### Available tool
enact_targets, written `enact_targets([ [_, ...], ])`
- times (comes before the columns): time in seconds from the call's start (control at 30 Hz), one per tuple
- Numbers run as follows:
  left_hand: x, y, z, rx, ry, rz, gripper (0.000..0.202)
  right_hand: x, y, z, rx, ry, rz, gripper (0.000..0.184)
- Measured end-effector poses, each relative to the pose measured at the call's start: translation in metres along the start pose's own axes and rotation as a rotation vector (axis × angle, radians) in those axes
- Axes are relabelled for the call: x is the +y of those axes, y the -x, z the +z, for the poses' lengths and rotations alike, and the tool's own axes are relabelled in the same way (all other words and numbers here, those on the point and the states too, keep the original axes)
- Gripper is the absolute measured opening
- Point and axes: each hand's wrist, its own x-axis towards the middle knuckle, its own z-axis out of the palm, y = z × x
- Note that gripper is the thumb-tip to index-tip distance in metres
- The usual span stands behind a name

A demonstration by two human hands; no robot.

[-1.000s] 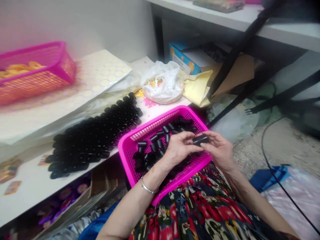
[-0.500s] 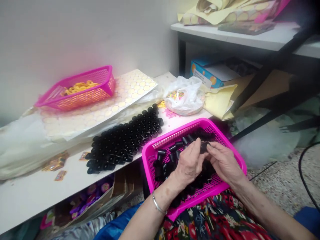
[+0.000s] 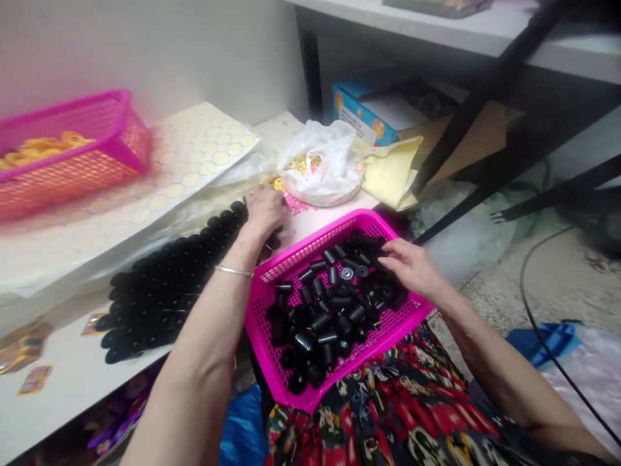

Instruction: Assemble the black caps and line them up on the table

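A pink mesh basket rests on my lap, which is covered in floral cloth, and holds several loose black cylinders. My right hand lies over the cylinders at the basket's far right corner, fingers stretched out and touching them. My left hand reaches onto the white shelf, at the far end of a packed block of upright black cylinders. Its fingers are curled downward, and what they hold is hidden. A thin metal bangle circles my left wrist.
A second pink basket with yellow rings sits at the shelf's back left, on sheets of round pale stickers. A white plastic bag of coloured beads, yellow paper and a blue box lie behind. Black cables cross the floor at right.
Both hands were together over the basket on one black cylinder. My left hand has since swung left to the end of the block on the shelf, while my right stays in the basket.
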Motion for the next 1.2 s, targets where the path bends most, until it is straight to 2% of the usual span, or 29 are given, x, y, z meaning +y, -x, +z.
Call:
enact_targets([
  [0.1, 0.002, -0.008, 0.006, -0.110, -0.050, 0.005, 0.027, 0.004, 0.001, 0.000, -0.124, 0.140, -0.081, 0.013],
  [0.2, 0.001, -0.012, 0.009, -0.175, -0.074, 0.003, 0.027, -0.002, -0.003, 0.002, -0.255, 0.269, -0.116, 0.014],
  [0.4, -0.001, -0.015, 0.007, -0.241, -0.048, -0.015, 0.027, -0.020, -0.018, 0.012, -0.340, 0.538, 0.005, 0.021],
  [0.53, 0.000, -0.012, 0.002, -0.230, -0.061, -0.003, 0.027, -0.030, -0.027, 0.020, -0.397, 0.723, 0.014, 0.023],
  [0.63, 0.005, -0.004, -0.005, -0.137, -0.038, 0.032, 0.027, -0.036, -0.030, 0.023, -0.457, 0.795, -0.003, 0.020],
  [0.77, 0.025, 0.016, -0.015, -0.005, 0.069, 0.141, 0.026, -0.037, -0.029, 0.027, -0.506, 0.829, 0.006, 0.019],
  [0.9, 0.058, 0.045, -0.014, 0.033, 0.259, 0.278, 0.025, -0.033, -0.025, 0.034, -0.534, 0.862, 0.014, 0.032],
  [1.07, 0.087, 0.069, 0.005, -0.079, 0.463, 0.245, 0.023, -0.032, -0.021, 0.032, -0.545, 0.855, 0.001, 0.032],
  [1.2, 0.092, 0.070, 0.016, -0.170, 0.540, 0.234, 0.021, -0.030, -0.022, 0.032, -0.537, 0.810, 0.019, 0.033],
])
